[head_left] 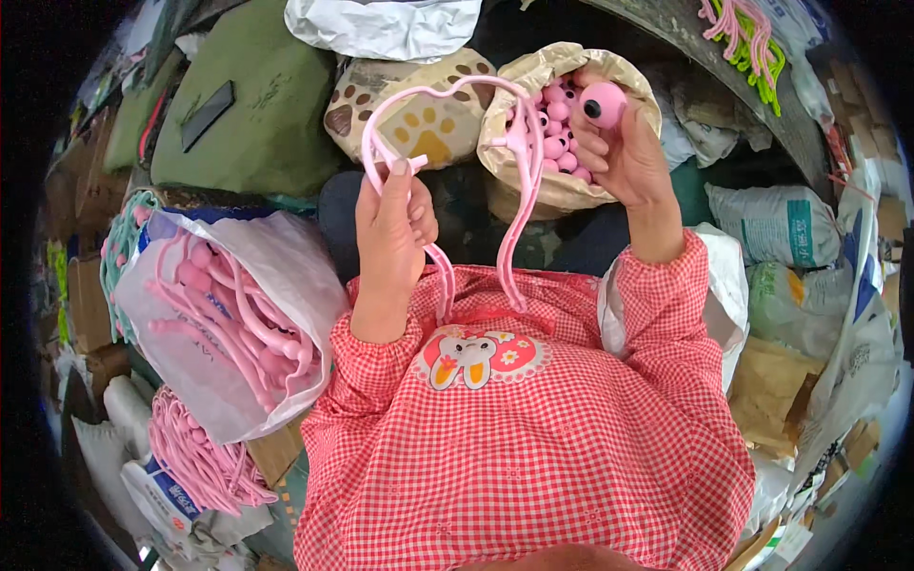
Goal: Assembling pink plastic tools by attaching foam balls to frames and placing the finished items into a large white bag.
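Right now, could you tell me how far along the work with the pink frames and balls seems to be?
Done: nothing finished is clearly visible. In hand: the left hand holds a pink frame, and the right hand holds a pink ball beside it, not yet joined. Left: a bag of pink balls and a clear bag of pink frames look well filled.

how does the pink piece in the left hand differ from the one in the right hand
The pink frame in the left hand is a long thin bent strip, looped in a heart-like curve; the pink ball in the right hand is small and round with a dark hole. The frame hangs down; the ball is pinched at fingertips. Both are pink plastic.
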`<control>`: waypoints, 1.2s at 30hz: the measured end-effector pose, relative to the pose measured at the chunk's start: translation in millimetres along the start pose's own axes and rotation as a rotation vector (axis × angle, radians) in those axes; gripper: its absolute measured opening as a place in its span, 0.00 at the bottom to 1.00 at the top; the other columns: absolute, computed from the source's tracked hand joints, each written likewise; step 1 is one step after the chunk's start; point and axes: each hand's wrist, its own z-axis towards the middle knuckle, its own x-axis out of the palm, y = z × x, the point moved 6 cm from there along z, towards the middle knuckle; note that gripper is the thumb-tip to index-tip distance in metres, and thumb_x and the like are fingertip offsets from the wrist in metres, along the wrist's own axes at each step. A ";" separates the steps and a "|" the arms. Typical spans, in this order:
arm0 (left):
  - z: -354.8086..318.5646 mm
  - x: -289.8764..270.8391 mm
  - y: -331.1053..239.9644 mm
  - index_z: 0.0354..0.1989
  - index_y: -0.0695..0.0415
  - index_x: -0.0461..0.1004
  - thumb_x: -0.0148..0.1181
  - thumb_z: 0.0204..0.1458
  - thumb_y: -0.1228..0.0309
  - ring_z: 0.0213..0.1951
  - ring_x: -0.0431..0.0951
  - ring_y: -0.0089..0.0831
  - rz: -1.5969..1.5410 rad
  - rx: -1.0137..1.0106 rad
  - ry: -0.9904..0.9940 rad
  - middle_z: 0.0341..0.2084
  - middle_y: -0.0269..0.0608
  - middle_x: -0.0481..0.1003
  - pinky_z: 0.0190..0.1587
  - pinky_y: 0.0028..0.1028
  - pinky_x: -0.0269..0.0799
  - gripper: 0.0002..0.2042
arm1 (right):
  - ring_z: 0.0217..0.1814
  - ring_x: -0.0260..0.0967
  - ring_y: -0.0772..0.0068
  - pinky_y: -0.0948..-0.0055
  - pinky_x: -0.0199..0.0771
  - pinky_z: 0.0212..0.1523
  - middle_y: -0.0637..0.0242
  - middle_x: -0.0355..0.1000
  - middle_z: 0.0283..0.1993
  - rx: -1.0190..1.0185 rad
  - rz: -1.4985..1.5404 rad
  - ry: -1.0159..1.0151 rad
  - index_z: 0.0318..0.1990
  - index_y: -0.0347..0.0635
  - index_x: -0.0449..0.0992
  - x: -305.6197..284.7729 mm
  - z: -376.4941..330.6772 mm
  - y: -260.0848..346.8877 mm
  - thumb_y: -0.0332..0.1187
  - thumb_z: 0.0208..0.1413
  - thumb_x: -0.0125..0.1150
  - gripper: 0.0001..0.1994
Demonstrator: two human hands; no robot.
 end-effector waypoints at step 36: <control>-25.5 12.8 1.3 0.42 0.57 0.66 0.41 0.66 0.50 0.15 0.56 0.13 0.125 0.106 0.095 0.16 0.28 0.60 0.17 0.17 0.50 0.20 | 0.39 0.69 0.58 0.62 0.58 0.43 0.63 0.71 0.34 -0.542 -1.749 0.306 0.43 0.46 0.70 121.9 -5.8 -27.1 0.32 0.42 0.68 0.19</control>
